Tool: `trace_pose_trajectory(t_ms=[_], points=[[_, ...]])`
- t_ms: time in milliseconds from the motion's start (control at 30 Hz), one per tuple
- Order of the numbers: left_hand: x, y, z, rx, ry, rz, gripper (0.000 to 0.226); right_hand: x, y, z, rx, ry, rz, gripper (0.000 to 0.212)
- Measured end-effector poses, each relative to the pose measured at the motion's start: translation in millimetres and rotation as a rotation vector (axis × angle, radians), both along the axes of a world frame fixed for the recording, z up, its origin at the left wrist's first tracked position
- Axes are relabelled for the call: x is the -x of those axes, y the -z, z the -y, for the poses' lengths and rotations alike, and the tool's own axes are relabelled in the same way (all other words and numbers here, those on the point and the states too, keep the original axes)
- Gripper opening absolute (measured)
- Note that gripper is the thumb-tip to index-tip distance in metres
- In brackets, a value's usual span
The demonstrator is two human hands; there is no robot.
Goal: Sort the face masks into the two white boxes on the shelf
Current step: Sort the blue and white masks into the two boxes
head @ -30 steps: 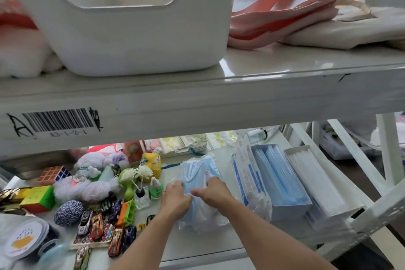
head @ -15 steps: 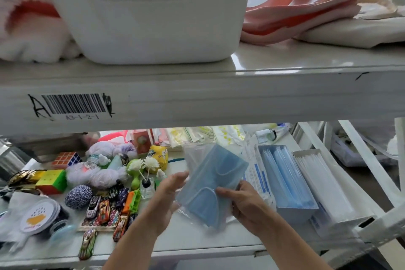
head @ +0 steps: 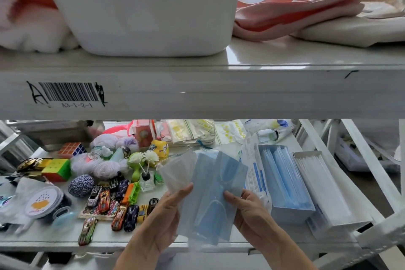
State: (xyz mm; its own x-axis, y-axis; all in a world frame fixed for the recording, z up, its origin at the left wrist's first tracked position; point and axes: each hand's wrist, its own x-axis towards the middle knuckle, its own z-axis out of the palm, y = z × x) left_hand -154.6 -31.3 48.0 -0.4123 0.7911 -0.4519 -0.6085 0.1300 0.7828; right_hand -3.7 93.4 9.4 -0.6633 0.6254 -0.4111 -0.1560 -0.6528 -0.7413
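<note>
a: where is the bag of blue masks [head: 212, 195]?
b: over the shelf [head: 43, 237] front edge, its long side standing up, top tipped away. the left hand [head: 162, 219] and right hand [head: 248, 215] each grip one side.

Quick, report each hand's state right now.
Left hand: grips the left edge of the bag of blue face masks.
Right hand: grips the same bag's right edge.

Blue face masks [head: 215, 190] between both hands

Bare left hand [head: 162, 221], bare right hand [head: 248, 215]; forearms uncovered down to bottom frame edge.
</note>
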Motion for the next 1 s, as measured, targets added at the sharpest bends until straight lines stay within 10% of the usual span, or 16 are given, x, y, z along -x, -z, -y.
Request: trace_pose_trajectory(t_ms=[433, 600, 1000], points=[[-24.0, -11.4, -4.0, -0.071, -0.07, 0.164, 0.028, -9.7, -5.9, -1.8, 0.028, -0.018, -0.012, 0.027], [-14.7, 3.1, -1.0, 0.041, -0.276, -0.288, 0.026, -3.7, -11.8, 7.0, -0.315, 0.126, 0.355, 0.006], [-43.1, 8.5, -32.4, 0.144, -0.369, -0.952, 0.014, -18.3, -25.3, 11.3, -0.697, 0.214, 0.274, 0.013]])
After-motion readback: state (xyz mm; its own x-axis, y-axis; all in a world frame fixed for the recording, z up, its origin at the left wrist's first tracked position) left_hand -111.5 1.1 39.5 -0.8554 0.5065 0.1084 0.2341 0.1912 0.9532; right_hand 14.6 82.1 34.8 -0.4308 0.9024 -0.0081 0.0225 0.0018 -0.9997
